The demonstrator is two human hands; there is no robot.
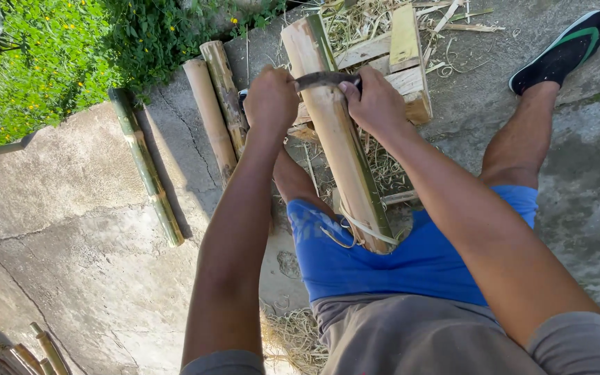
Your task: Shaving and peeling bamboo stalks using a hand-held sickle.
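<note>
From the head camera, looking down: the person sits on the cracked grey concrete ground [71, 229] with a thick, pale tan bamboo section [338, 149] slanting up and away from the lap. Its near end is wedged against the blue shorts [383, 267], between the thighs, and its far end rests on a rough wooden block of nailed planks [407, 62]; propped at both ends like this, the pole sits steady and sloped at a working height.

The left hand [270, 99] and the right hand [376, 104] are each closed tight around one end of a dark, curved metal blade [322, 79] that lies crosswise over the upper part of the pole, touching its surface. Each grip is a full fist, with no gap visible between fingers and tool. Holding both ends likely lets the person press evenly and steer the edge along the pole's length. A thin curl of peeled skin [366, 229] hangs near the lower end.

To the left, two more pale bamboo pieces [213, 111] lie side by side, and a green, unpeeled bamboo pole [146, 167] lies apart from them, beside the green plants [57, 48]. Dry shavings [383, 28] litter the ground around the block. The black shoe [564, 52] is stretched out to the right, well clear of the blade.
</note>
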